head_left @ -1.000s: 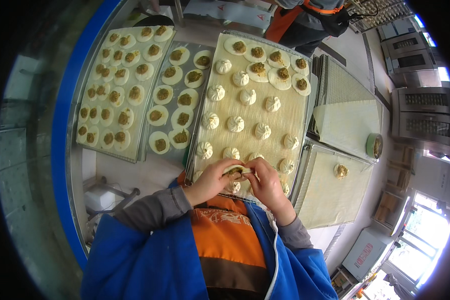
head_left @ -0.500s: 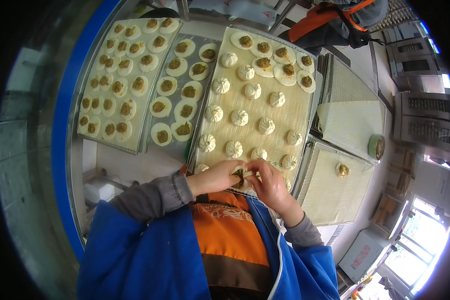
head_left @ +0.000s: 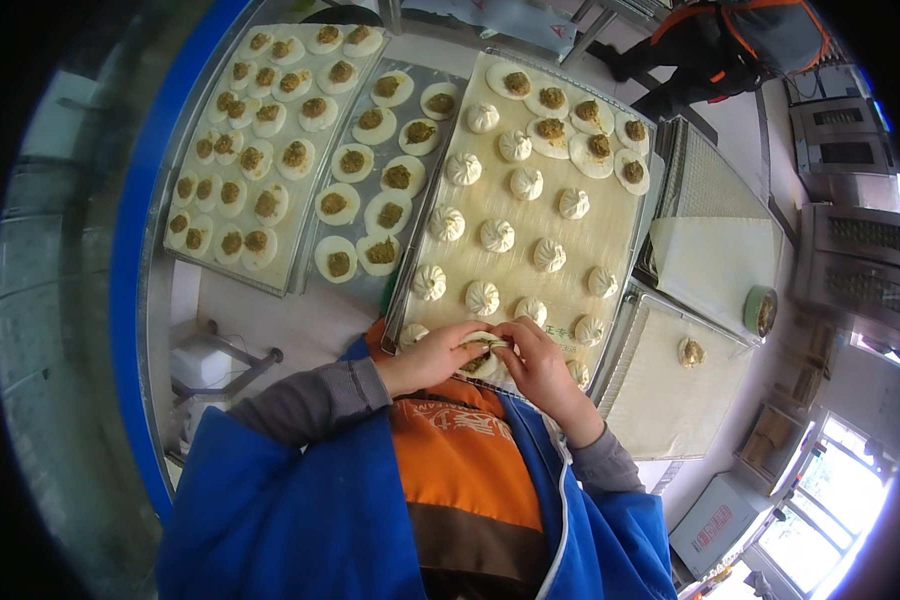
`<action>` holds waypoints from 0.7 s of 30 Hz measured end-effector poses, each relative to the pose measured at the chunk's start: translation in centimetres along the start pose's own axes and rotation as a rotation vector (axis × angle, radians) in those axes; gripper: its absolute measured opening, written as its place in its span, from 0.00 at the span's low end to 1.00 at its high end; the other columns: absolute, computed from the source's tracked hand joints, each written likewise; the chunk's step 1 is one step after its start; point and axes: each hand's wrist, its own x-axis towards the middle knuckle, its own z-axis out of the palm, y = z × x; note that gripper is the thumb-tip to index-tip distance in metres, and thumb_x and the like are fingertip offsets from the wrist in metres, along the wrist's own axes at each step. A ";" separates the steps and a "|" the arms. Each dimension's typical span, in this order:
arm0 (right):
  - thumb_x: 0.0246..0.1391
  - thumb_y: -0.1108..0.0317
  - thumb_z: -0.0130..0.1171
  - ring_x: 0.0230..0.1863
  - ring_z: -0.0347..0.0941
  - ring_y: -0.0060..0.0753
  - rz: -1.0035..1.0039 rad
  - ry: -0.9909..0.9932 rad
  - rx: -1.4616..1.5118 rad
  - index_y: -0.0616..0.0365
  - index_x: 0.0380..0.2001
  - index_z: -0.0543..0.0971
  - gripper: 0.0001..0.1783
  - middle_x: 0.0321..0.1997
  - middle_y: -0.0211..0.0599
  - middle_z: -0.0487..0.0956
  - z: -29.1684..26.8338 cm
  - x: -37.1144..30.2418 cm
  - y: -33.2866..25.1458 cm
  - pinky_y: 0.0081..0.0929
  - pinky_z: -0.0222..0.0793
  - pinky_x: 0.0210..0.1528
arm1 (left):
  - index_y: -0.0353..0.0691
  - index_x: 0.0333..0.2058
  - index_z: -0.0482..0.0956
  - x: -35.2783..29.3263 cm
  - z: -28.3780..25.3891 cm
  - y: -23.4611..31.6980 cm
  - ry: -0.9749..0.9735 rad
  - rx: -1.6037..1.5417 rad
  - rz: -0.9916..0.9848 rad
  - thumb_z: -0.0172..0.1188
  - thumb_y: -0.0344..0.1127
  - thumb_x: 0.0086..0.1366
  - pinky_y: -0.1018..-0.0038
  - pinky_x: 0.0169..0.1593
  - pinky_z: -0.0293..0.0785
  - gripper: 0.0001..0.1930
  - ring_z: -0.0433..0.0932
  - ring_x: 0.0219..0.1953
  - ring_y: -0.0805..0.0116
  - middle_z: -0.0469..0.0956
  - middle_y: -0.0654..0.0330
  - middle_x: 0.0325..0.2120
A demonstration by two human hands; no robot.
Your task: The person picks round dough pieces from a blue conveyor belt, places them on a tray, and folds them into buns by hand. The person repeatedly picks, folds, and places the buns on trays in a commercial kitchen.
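Close to my body, over the near edge of the middle tray, I hold a filled bun wrapper point(head_left: 483, 366); brown filling shows between the folds of its pale dough. My left hand point(head_left: 430, 360) cups it from the left, thumb at the filling. The fingers of my right hand point(head_left: 538, 368) pinch the dough rim on the other side. Rows of pleated white buns point(head_left: 497, 236) sit on the lined middle tray point(head_left: 515, 205). Several flat wrappers topped with filling point(head_left: 551, 130) lie along its far end.
To the left are a metal sheet point(head_left: 370, 150) and a lined tray point(head_left: 270, 185) with open filled wrappers. On the right, a lined tray point(head_left: 670, 390) bears one lump of filling, with a green-rimmed round container point(head_left: 760, 310) beyond it. Another person point(head_left: 715, 50) stands at the back right.
The trays appear shifted slightly right and upward in view. The person at the back has moved right. My fingers have shifted on the wrapper's rim, still gripping it.
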 end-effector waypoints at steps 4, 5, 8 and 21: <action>0.55 0.76 0.62 0.39 0.76 0.52 -0.129 0.016 -0.075 0.63 0.41 0.75 0.11 0.38 0.46 0.76 0.0 0.1 -0.3 0.40 0.74 0.40 | 0.31 0.55 0.73 -0.2 -0.2 -0.3 -0.040 -0.313 -0.099 0.54 0.28 0.72 0.73 0.53 0.74 0.15 0.78 0.49 0.70 0.79 0.53 0.48; 0.54 0.76 0.63 0.39 0.76 0.52 -0.057 0.025 0.001 0.63 0.41 0.75 0.11 0.38 0.46 0.76 0.0 0.1 -0.4 0.40 0.74 0.40 | 0.32 0.56 0.73 -0.2 -0.3 -0.3 -0.023 -0.066 0.005 0.54 0.26 0.70 0.72 0.54 0.74 0.16 0.78 0.50 0.69 0.79 0.52 0.48; 0.53 0.76 0.63 0.38 0.76 0.52 -0.023 -0.021 0.031 0.63 0.42 0.75 0.13 0.38 0.45 0.76 0.1 0.2 -0.6 0.41 0.74 0.40 | 0.32 0.57 0.73 0.0 -0.3 -0.3 -0.008 0.407 0.209 0.55 0.24 0.67 0.70 0.55 0.73 0.19 0.78 0.53 0.64 0.79 0.50 0.50; 0.54 0.76 0.64 0.37 0.77 0.52 -0.052 0.015 -0.053 0.61 0.44 0.75 0.14 0.37 0.46 0.76 -0.4 0.6 0.4 0.40 0.74 0.38 | 0.42 0.72 0.54 0.1 -2.2 2.4 -0.240 -0.380 -0.275 0.51 0.26 0.73 0.76 0.54 0.72 0.31 0.69 0.60 0.67 0.67 0.60 0.62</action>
